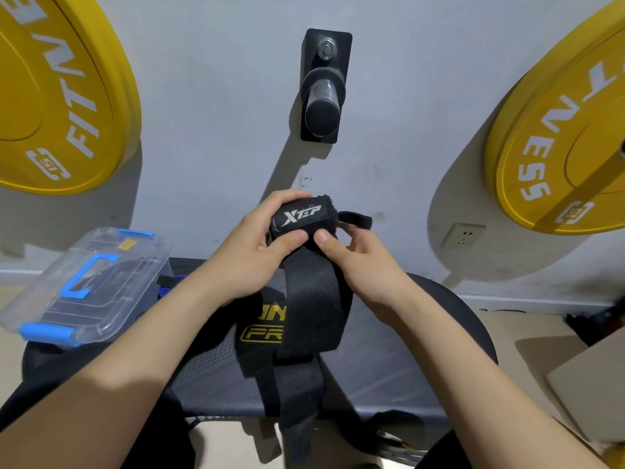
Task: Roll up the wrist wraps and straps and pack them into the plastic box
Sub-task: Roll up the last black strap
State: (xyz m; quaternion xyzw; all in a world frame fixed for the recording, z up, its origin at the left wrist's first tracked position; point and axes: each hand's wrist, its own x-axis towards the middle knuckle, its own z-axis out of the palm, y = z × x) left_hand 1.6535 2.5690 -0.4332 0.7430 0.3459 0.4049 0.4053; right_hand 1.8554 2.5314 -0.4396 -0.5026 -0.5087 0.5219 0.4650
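Wrist wrap (304, 220) part-rolled, gripped in both hands above the black seat (439, 333).
Left hand (250, 255): fingers (287, 198) clenched round the rolled XTEP end, thumb on its front. Right hand (365, 262): thumb and fingers pinch the wrap just beside the left thumb. Loose tail hangs below the fingers onto the straps (263, 333) lying on the seat. Plastic box (84, 286), blue latches, sits well left of the left fingers.

The wrist wrap (302, 216) reads XTEP; the yellow plate (57, 96) probably reads FITNESS.
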